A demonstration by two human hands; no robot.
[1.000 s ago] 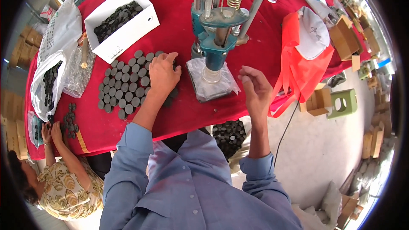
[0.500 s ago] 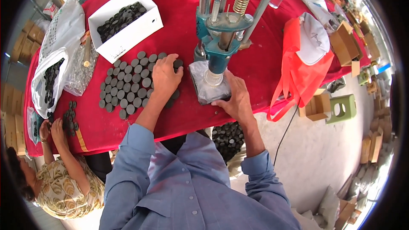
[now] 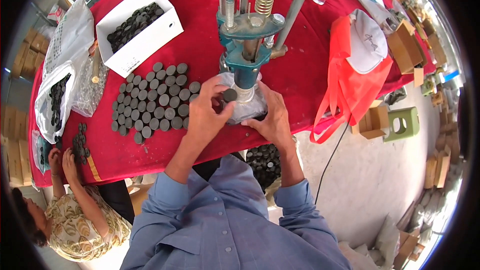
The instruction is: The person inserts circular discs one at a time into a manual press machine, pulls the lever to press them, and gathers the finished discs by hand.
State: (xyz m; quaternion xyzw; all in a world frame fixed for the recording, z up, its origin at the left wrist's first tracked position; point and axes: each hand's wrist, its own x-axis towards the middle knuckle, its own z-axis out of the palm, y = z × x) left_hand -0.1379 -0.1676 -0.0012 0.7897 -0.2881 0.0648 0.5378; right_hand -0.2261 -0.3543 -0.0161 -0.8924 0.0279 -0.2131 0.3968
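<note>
1. Dark disc (image 3: 229, 94) pinched between thumb and fingertips of left hand (image 3: 207, 112), right at base of teal hand press (image 3: 246, 45).
2. Right hand (image 3: 272, 117) resting on plastic-wrapped press base (image 3: 248, 110), fingers together, lightly curled, gripping nothing.
3. Rows of loose discs (image 3: 152, 102) laid on red tablecloth (image 3: 310, 70), just left of left hand.
4. White box of discs (image 3: 137, 30) farther back-left.
5. Another person's hands (image 3: 62, 160) at table's left edge, beside small disc heap (image 3: 79, 140).
</note>
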